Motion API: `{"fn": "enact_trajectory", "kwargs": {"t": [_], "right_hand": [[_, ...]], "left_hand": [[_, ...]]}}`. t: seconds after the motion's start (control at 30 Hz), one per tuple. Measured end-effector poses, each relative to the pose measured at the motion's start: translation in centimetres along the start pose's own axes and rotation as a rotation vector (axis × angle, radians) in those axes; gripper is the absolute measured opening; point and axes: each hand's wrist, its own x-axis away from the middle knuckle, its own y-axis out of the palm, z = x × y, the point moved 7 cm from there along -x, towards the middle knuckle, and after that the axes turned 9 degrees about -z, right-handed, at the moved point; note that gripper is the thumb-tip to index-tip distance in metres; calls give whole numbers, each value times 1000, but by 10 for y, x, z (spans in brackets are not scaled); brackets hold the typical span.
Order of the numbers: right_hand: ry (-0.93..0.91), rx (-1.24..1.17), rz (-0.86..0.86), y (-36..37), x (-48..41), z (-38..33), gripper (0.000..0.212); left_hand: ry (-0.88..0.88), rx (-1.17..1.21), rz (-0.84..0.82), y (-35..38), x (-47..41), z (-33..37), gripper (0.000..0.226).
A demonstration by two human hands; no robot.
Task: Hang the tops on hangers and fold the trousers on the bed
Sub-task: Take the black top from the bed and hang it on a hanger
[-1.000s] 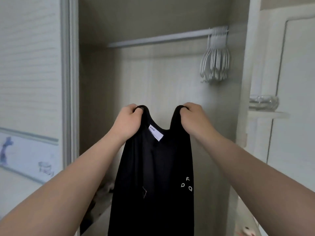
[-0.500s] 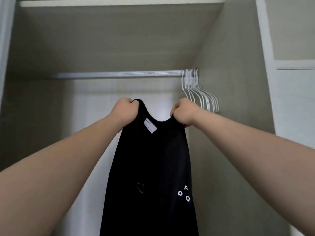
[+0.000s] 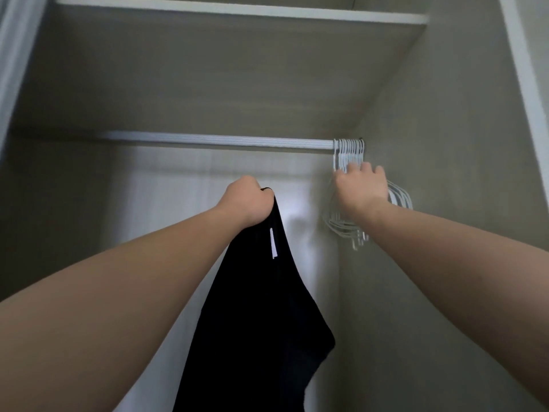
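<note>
A black sleeveless top (image 3: 261,316) with a white neck label hangs down from my left hand (image 3: 245,202), which grips it in a fist at one shoulder strap. Its other strap has dropped out of sight in the hanging cloth. Several white wire hangers (image 3: 349,150) hang bunched at the right end of the wardrobe rail (image 3: 214,141). My right hand (image 3: 361,188) is raised against that bunch, its fingers curled around the hanger necks just under the hooks. The lower parts of the hangers show below and to the right of this hand.
I look up into an open wardrobe. A shelf (image 3: 237,10) spans the top above the rail, and the right side wall (image 3: 445,203) stands close behind the hangers. The rail left of the hangers is bare.
My right hand let go of the top's strap and rose to the right onto the hangers. The top now hangs from my left hand alone, folded narrower. The view tilted further upward.
</note>
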Motion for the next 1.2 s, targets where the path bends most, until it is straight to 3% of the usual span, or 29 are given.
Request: {"fn": "enact_trajectory", "kwargs": {"t": [0.4,0.77,0.9,1.0,1.2], "right_hand": [[-7,138,56,16,-15,3,37],[-12,-100,81,0,-27,26,37],[21,-308,83,-13,-26,32,34],[120,-625,97,-20,-14,40,25],[263,-1248,176,-27,34,44,21]], "left_hand": [[-45,23,-17,-1,3,-22,37],[-32,6,8,-3,0,-15,38],[0,-39,86,-4,1,-13,29],[35,-74,146,-4,1,-10,27],[63,86,75,18,4,-3,24]]}}
